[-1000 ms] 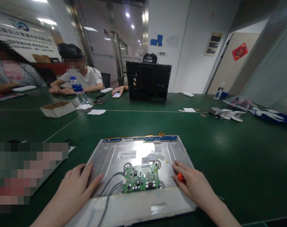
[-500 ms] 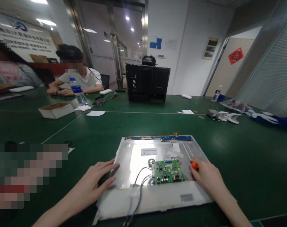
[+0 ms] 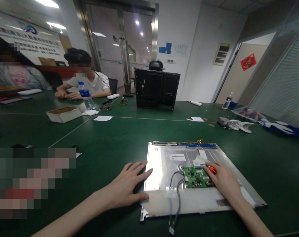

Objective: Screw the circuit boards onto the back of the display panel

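A silvery display panel [image 3: 164,179] lies on the green table, with a green circuit board [image 3: 196,177] on its back and a blue strip board [image 3: 184,145] along its far edge. Dark cables [image 3: 179,200] run from the circuit board over the near edge. My left hand [image 3: 128,184] touches the panel's left edge with fingers spread. Closed round an orange-handled tool [image 3: 212,170], my right hand [image 3: 224,181] is over the right part of the circuit board, beside a white flat cable [image 3: 202,153]. The tool's far end is hidden.
Ahead stands a black monitor back [image 3: 156,89]. An open box [image 3: 64,115], a water bottle [image 3: 86,97] and papers [image 3: 103,118] are at the left. Gloves and grey parts [image 3: 234,125] lie at the right. Two people sit at far left; a blurred-out arm is near left.
The panel now sits further right in view and is turned slightly. My right hand has moved from beside the circuit board to over its right part. The left hand's fingers are spread wider.
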Demonstrator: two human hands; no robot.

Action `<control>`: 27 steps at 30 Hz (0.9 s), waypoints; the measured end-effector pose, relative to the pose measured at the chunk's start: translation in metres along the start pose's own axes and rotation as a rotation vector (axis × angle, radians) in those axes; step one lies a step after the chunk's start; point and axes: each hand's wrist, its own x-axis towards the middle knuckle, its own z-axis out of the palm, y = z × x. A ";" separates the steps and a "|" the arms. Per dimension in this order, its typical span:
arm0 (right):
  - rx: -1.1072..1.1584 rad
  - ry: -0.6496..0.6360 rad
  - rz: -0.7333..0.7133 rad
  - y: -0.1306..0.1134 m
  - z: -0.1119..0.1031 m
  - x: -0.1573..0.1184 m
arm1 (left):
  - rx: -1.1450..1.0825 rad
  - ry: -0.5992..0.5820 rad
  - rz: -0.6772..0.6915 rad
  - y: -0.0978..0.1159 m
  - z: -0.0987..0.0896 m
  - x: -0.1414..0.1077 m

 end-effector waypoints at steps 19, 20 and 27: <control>-0.213 -0.050 0.128 0.074 -0.012 0.039 | 0.044 -0.003 0.096 0.036 0.011 0.048; -0.214 -0.049 0.151 0.080 -0.015 0.044 | 0.032 0.012 0.108 0.039 0.014 0.054; -0.081 -0.104 0.106 0.093 -0.036 0.071 | -0.005 0.086 0.198 0.060 0.038 0.101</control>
